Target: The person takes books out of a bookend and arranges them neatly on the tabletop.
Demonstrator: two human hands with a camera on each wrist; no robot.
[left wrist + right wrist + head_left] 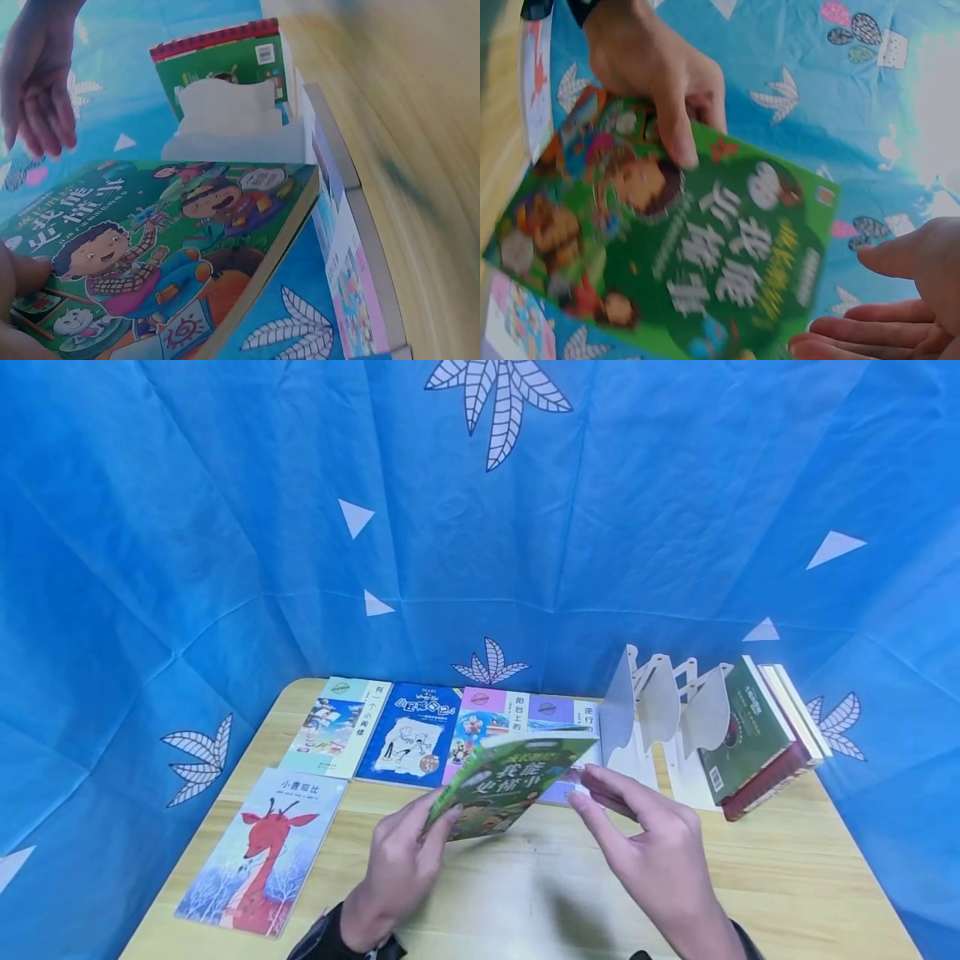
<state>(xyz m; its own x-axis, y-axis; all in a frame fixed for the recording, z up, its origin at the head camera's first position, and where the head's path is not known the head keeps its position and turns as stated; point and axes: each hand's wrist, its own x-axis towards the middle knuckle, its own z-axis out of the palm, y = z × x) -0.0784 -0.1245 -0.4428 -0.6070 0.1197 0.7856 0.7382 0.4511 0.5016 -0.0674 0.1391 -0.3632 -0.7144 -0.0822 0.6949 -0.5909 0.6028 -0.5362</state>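
My left hand (405, 860) grips a green picture book (517, 777) by its left edge, thumb on the front cover. The book is tilted above the table, its cover showing cartoon children (112, 262) and white lettering. My right hand (648, 839) is beside the book's right edge, thumb and fingers spread apart, with nothing in it. In the right wrist view a gap shows between the right hand (900, 307) and the book's cover (727, 247).
Several books, including a blue one (408, 735), lie along the table's back edge. A red-deer book (262, 852) lies at front left. White bookends (663, 710) stand at back right; a green book (750, 727) and others lean in them. Blue cloth (480, 527) hangs behind.
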